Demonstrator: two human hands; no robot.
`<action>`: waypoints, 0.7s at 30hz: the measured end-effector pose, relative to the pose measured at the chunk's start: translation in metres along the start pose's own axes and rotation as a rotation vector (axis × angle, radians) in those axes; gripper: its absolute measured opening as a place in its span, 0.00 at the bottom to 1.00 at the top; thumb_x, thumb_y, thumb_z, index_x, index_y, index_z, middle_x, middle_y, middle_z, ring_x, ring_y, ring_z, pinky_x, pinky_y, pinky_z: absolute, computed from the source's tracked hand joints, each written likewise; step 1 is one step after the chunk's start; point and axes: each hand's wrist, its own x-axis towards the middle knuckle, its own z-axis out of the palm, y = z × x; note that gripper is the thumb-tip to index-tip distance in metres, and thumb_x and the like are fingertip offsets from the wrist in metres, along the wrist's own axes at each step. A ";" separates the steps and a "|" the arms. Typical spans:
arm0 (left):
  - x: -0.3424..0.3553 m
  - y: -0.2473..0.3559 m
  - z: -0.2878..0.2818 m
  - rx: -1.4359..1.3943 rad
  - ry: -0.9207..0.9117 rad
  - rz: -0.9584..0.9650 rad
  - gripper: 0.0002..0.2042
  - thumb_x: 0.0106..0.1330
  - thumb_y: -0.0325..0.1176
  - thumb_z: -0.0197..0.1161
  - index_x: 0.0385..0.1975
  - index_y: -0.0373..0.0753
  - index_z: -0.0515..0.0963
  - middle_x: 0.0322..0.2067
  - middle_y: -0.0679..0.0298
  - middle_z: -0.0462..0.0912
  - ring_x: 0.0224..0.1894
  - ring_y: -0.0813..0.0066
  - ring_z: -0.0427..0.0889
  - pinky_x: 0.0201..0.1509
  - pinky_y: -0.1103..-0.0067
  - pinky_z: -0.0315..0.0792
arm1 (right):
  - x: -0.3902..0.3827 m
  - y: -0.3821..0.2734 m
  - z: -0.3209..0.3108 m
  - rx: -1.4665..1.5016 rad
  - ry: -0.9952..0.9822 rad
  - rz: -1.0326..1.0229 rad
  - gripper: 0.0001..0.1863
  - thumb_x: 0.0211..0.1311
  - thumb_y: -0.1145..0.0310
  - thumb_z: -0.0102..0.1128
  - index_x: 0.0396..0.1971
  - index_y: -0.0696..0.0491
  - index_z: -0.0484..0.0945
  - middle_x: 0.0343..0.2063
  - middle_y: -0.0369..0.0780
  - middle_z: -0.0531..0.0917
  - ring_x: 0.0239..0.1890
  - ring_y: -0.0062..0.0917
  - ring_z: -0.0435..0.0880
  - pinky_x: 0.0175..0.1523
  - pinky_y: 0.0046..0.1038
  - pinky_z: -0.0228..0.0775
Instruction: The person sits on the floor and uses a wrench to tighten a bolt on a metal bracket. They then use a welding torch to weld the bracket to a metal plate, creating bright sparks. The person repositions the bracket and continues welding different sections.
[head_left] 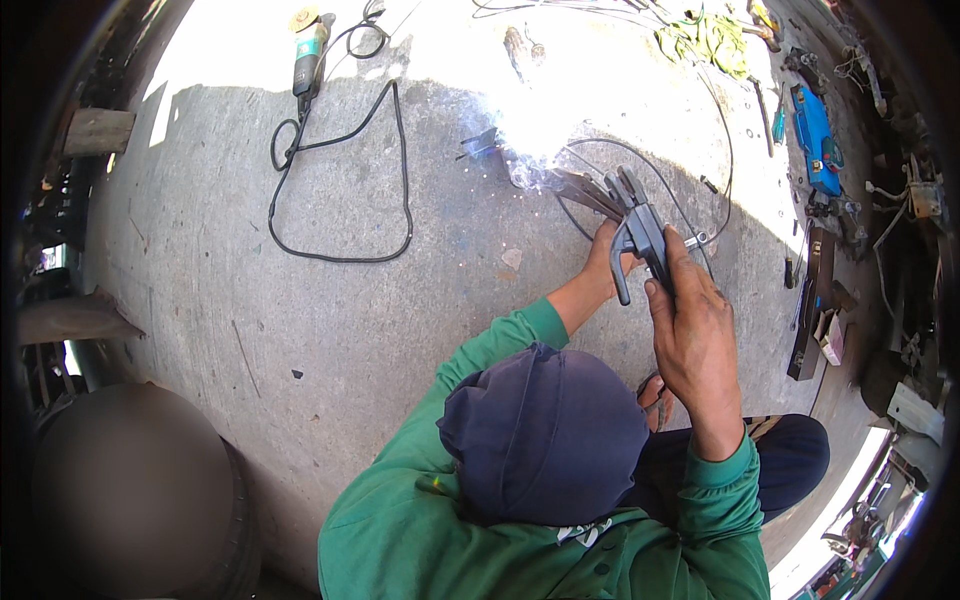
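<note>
The right hand [690,325] is closed around the handle of a dark welding electrode holder [640,235], which points far-left at a bright arc on metal pieces [580,190] lying on the concrete floor [350,330]. The left hand [607,262] grips just beside the holder, steadying it. An angle grinder [308,55] lies far left.

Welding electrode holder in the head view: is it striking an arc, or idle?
Arcing. A bright white glare with smoke shows on the concrete floor beyond the welding electrode holder, gripped by the right hand, left hand steadying.
</note>
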 end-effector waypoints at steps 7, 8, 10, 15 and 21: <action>-0.006 0.002 0.006 0.007 0.011 -0.008 0.21 0.80 0.51 0.41 0.52 0.46 0.79 0.48 0.63 0.86 0.52 0.68 0.84 0.58 0.64 0.76 | 0.000 -0.003 -0.003 0.023 -0.063 0.119 0.28 0.75 0.70 0.57 0.72 0.55 0.67 0.55 0.56 0.83 0.55 0.53 0.85 0.58 0.47 0.77; -0.006 0.004 0.006 0.010 0.015 -0.007 0.21 0.80 0.51 0.41 0.53 0.46 0.79 0.49 0.63 0.86 0.52 0.68 0.84 0.59 0.64 0.76 | -0.001 -0.003 -0.002 0.026 -0.060 0.112 0.28 0.75 0.70 0.57 0.72 0.55 0.67 0.55 0.56 0.83 0.55 0.53 0.85 0.57 0.47 0.77; -0.007 0.005 0.006 -0.018 0.026 -0.007 0.22 0.80 0.51 0.41 0.53 0.46 0.78 0.49 0.63 0.86 0.53 0.68 0.84 0.59 0.64 0.76 | 0.000 -0.004 -0.003 0.031 -0.057 0.102 0.28 0.75 0.70 0.57 0.72 0.55 0.67 0.55 0.56 0.83 0.55 0.53 0.85 0.57 0.47 0.77; -0.005 0.004 0.003 -0.022 0.006 -0.005 0.22 0.79 0.52 0.41 0.54 0.45 0.78 0.50 0.63 0.86 0.54 0.67 0.84 0.61 0.64 0.76 | 0.000 -0.006 -0.003 0.030 -0.067 0.113 0.28 0.75 0.70 0.57 0.72 0.55 0.68 0.54 0.56 0.83 0.55 0.52 0.85 0.58 0.46 0.78; -0.002 -0.003 0.000 -0.035 0.010 -0.028 0.23 0.79 0.53 0.41 0.54 0.46 0.79 0.51 0.63 0.85 0.54 0.67 0.83 0.61 0.64 0.75 | 0.000 -0.005 -0.003 0.021 -0.075 0.139 0.28 0.75 0.70 0.58 0.72 0.55 0.68 0.53 0.56 0.84 0.55 0.52 0.85 0.58 0.46 0.77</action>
